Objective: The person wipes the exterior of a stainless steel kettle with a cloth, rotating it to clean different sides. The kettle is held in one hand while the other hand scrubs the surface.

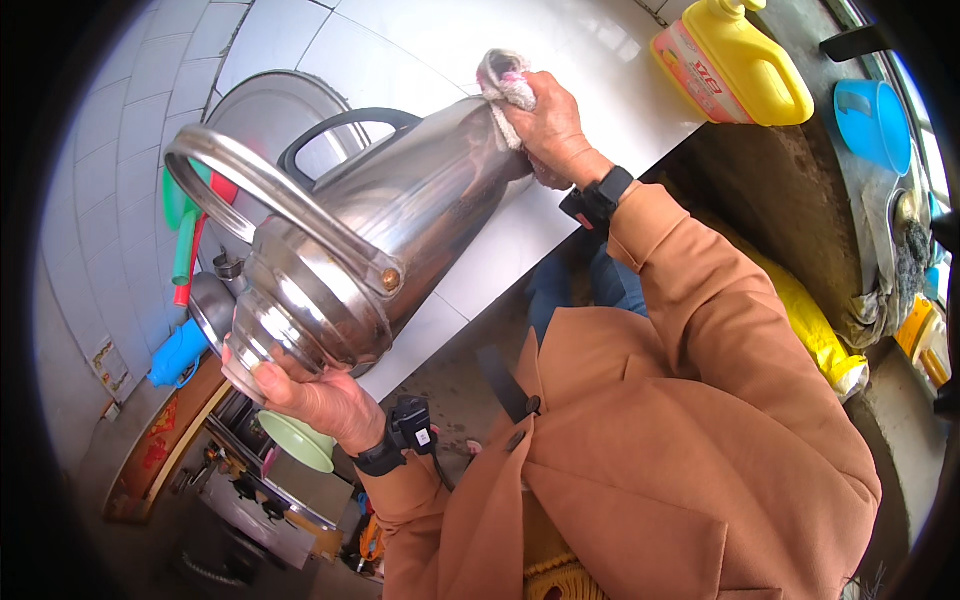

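A stainless-steel thermos flask (420, 202) lies tilted across the view, its base end towards the upper right. It has a metal carrying handle (277, 195) over the shoulder and a black side handle (352, 112). Around its neck end, at the lower left, my left hand (322, 401) is closed, thumb on the metal rim. My right hand (551, 124) grips a pale, pink-marked cloth (506, 94) and presses it against the base end. Below the flask is a white tiled counter (442, 319). The flask's mouth is mostly hidden by my left hand.
A yellow detergent jug (731, 67) stands at the upper right, near a blue plastic cup (874, 124). Behind the flask are a round metal tray (255, 105), green (182, 255) and red (225, 191) plastic utensils, and a blue thermos (178, 354). A pale green basin (300, 441) is lower left.
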Tool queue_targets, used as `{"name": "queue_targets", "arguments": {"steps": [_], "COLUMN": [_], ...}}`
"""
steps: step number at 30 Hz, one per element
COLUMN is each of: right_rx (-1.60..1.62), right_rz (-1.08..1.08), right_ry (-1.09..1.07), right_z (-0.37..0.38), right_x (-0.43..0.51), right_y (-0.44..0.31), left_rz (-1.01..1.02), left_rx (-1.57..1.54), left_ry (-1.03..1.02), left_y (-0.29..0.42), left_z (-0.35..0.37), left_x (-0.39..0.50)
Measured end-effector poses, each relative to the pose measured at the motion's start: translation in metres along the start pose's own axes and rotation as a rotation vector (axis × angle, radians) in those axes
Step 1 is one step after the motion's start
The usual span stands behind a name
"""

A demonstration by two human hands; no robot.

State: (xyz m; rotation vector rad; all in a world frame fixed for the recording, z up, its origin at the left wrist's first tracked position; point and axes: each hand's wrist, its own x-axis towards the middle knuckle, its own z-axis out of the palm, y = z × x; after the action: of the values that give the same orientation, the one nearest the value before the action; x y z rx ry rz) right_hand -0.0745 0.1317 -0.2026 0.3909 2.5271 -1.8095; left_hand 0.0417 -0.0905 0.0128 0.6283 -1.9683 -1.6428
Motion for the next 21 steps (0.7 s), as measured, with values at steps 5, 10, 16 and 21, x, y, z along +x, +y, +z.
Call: {"name": "queue_targets", "arguments": {"steps": [5, 10, 16, 21], "right_rx": [0.124, 0.266, 0.023, 0.131], "right_rz": [-0.039, -0.562, -0.168, -0.338], "right_ry": [-0.045, 0.068, 0.119, 0.221], "right_z": [0.004, 0.013, 0.007, 0.016], "right_x": [-0.015, -0.069, -0.035, -0.049], "right_y": [-0.037, -0.095, -0.043, -0.050], "left_rz": [0.125, 0.149, -0.061, -0.057], "left_rx": [0.056, 0.048, 0.058, 0.056], "left_ry": [0.034, -0.006, 0.154, 0.048], "left_y": [0.001, 0.001, -0.003, -0.003], "left_z": [0.011, 0.008, -0.009, -0.017], "left_x": [-0.005, -0.004, 0.000, 0.001]}}
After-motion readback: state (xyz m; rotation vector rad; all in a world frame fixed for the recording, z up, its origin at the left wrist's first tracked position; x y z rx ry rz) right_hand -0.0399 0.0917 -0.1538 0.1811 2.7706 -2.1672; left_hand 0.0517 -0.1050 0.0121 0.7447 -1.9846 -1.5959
